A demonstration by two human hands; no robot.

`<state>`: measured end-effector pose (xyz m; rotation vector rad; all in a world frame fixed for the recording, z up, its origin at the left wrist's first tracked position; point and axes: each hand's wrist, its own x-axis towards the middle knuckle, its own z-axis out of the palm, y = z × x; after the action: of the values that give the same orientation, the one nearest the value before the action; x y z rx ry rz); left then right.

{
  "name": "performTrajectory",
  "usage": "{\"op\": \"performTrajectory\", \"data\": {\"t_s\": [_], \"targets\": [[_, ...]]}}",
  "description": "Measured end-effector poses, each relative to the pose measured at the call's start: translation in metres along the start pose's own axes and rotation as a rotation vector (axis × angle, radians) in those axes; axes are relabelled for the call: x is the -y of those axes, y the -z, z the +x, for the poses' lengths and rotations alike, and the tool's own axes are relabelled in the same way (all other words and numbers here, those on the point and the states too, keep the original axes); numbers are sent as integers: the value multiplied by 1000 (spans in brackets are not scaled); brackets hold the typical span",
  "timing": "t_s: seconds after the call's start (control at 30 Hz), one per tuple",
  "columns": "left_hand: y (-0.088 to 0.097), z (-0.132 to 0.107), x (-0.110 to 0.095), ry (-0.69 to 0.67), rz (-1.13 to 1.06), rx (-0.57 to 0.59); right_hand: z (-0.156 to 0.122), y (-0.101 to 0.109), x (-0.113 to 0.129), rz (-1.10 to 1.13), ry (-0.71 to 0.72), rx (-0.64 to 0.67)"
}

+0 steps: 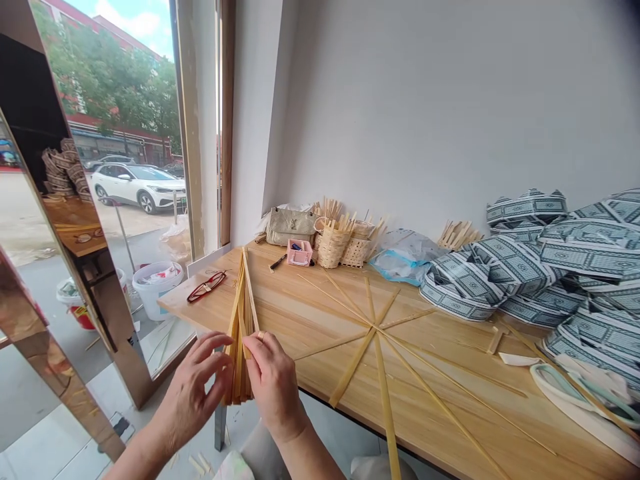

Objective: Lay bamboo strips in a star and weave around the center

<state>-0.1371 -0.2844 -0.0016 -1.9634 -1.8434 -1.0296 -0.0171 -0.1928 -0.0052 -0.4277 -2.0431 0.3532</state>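
A bundle of long, thin bamboo strips [242, 307] lies over the left part of the table's front edge, its near ends sticking out past the edge. At the bundle's right side my right hand [274, 383] pinches a bamboo strip between thumb and fingers. My left hand [197, 380] is at the other side, its fingers curved and its thumb apart from them, with nothing visibly gripped. Whether its fingertips touch the strips I cannot tell. To the right, several flat strips [376, 325] cross one another in a star on the tabletop.
Red glasses [207, 287] lie on the wooden table [280, 307] near its left end. Along the wall stand a handbag [290, 225], a pink box [299, 253] and woven baskets [333, 247]. Patterned band rings [465, 280] pile up at right. White buckets [157, 288] stand beyond the glass.
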Motion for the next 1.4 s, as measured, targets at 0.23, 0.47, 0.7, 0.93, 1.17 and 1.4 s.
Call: {"op": "performTrajectory", "data": {"t_s": [0.23,0.47,0.7,0.93,1.17,1.4], "targets": [[-10,-7,6,-79,-63,324,2,-2,-2,33,71,22],[-21,-9,4,-140,-30,346,-1,1,2,38,154,136],[-22,-7,-2,-178,-36,274,-4,6,4,26,179,183],[-20,-9,6,-180,-30,299,-4,8,2,58,145,201],[-10,-9,16,-4,-99,327,7,19,-5,217,-119,51],[-7,-9,11,88,-134,279,2,13,0,353,-323,40]]}}
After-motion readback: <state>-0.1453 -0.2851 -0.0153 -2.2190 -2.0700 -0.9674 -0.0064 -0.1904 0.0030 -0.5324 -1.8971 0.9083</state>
